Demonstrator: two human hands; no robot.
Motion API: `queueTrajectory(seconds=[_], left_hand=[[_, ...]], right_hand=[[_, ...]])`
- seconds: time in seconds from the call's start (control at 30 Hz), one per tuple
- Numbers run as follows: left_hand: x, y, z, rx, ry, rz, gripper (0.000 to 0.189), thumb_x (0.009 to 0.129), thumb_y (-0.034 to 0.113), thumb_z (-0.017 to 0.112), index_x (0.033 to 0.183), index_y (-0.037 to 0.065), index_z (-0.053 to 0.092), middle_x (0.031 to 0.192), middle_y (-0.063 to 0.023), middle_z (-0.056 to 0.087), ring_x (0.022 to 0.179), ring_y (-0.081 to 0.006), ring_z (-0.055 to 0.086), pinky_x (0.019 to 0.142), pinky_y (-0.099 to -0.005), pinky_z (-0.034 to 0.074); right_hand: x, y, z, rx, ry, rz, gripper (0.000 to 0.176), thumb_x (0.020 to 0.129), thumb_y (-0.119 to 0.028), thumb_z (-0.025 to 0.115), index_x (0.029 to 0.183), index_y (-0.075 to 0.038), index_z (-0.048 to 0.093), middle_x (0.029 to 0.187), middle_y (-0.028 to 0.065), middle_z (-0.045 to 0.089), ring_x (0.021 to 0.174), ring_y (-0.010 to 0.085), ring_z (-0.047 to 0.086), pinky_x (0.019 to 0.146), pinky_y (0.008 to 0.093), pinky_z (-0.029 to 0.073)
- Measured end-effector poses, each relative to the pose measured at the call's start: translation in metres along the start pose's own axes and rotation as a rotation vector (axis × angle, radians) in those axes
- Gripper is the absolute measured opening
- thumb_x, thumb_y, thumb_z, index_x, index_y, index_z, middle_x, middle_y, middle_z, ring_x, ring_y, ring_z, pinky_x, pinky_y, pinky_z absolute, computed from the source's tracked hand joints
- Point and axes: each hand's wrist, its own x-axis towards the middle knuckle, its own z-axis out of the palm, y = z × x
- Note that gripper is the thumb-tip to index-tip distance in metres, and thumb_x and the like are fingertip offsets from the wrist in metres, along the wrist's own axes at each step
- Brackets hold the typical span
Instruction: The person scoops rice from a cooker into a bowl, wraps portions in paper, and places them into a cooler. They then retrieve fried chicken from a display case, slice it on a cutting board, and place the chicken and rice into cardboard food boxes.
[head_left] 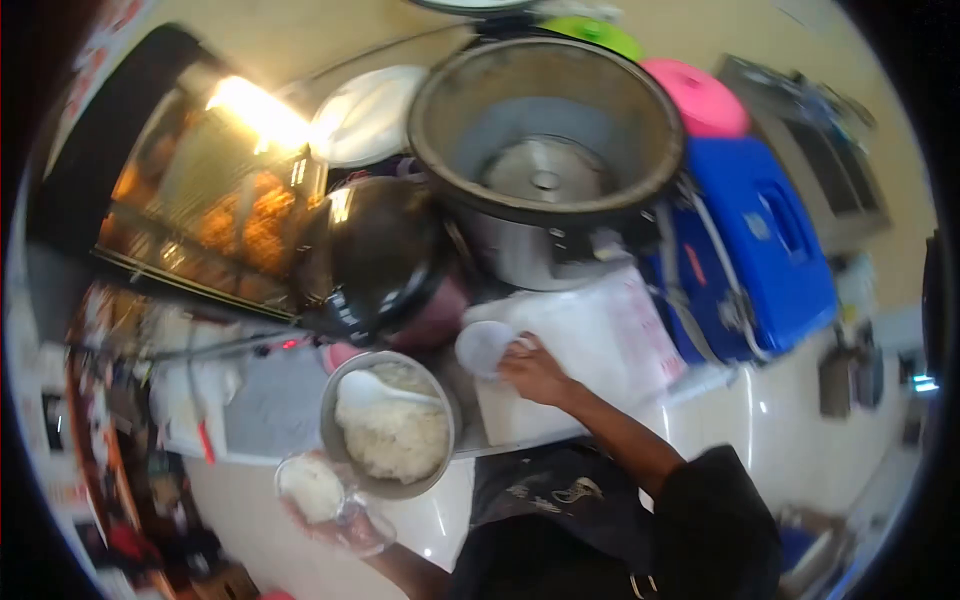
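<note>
My left hand (350, 528), low on the left, holds a clear cup of white rice (312, 490) beside the metal pot; something clear also shows at its palm. In the pot (449, 440) lies a mound of cooked rice (395, 440) with a white scoop (385, 392) resting on it. My right hand (533, 370) is closed on the rim of a round, translucent container (485, 348), which looks empty. That container is over the left edge of the white paper sheets (590, 350).
Behind the sheets stands a large open cooker (545, 215), with a dark lidded cooker (375, 250) to its left. A lit glass food warmer (250, 210) fills the left back. At the right are a blue cooler box (745, 240) and a pink lid (695, 97).
</note>
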Motion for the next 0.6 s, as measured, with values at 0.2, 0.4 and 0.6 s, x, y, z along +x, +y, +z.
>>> queueTrajectory(seconds=[0.2, 0.4, 0.6], left_hand=[[-0.051, 0.021, 0.001, 0.039, 0.421, 0.472, 0.048, 0.086, 0.04, 0.052, 0.115, 0.003, 0.055, 0.109, -0.0181, 0.059, 0.1, -0.0338, 0.058, 0.074, -0.0424, 0.054], [-0.079, 0.041, 0.001, -0.078, 0.44, 0.688, 0.052, 0.085, 0.046, 0.05, 0.11, 0.001, 0.055, 0.103, -0.0181, 0.06, 0.092, -0.0335, 0.058, 0.068, -0.0409, 0.053], [-0.064, 0.028, -0.009, 0.027, 0.603, 0.797, 0.066, 0.08, 0.059, 0.051, 0.113, 0.002, 0.051, 0.1, -0.0195, 0.058, 0.087, -0.0322, 0.058, 0.065, -0.0379, 0.052]], right_hand=[[0.053, -0.048, -0.123, 0.649, 0.251, -0.122, 0.016, 0.064, -0.001, 0.066, 0.078, -0.006, 0.06, 0.083, 0.0104, 0.06, 0.085, 0.0281, 0.058, 0.092, 0.0448, 0.04], [0.18, -0.163, -0.06, 0.505, 0.015, -0.656, 0.011, 0.071, -0.008, 0.061, 0.082, -0.005, 0.062, 0.08, 0.0094, 0.064, 0.088, 0.0253, 0.06, 0.087, 0.0418, 0.041], [0.255, -0.254, 0.078, 0.019, -0.469, -0.734, 0.019, 0.071, -0.01, 0.059, 0.089, -0.007, 0.065, 0.085, 0.0128, 0.065, 0.089, 0.0277, 0.062, 0.086, 0.0442, 0.041]])
